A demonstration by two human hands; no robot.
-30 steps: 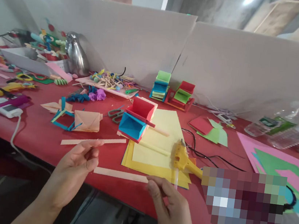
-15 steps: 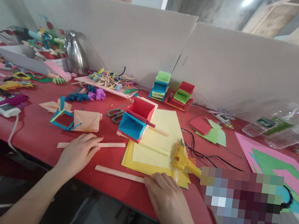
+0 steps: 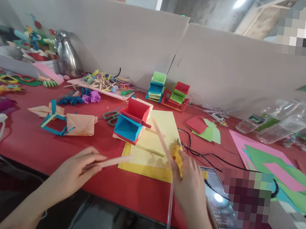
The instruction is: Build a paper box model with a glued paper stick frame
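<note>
My left hand (image 3: 80, 167) is closed in a pinch on a pale peach paper strip (image 3: 117, 160), which points right over the table. A second peach paper strip (image 3: 162, 140) slants up from between the fingers of my right hand (image 3: 189, 183). That hand also wraps over a yellow hot glue gun (image 3: 175, 152), covering much of its body. From the gun a clear glue stick (image 3: 170, 210) extends down toward the table edge. Just ahead stands a folded paper piece with red and blue pockets (image 3: 129, 126), beside pale yellow sheets (image 3: 166, 120).
A phone (image 3: 225, 210) lies right of my right hand. Scissors (image 3: 110, 117), a peach folded paper (image 3: 81, 125) and a blue paper frame (image 3: 53, 124) lie left. Behind are a steel jug (image 3: 67, 54) and two finished-looking paper stands (image 3: 156, 87). Plastic bottles (image 3: 284, 124) lie at right.
Both paper strips have been lifted off the table. My right hand has moved up and right onto the glue gun, still with its strip. The view has shifted slightly right.
</note>
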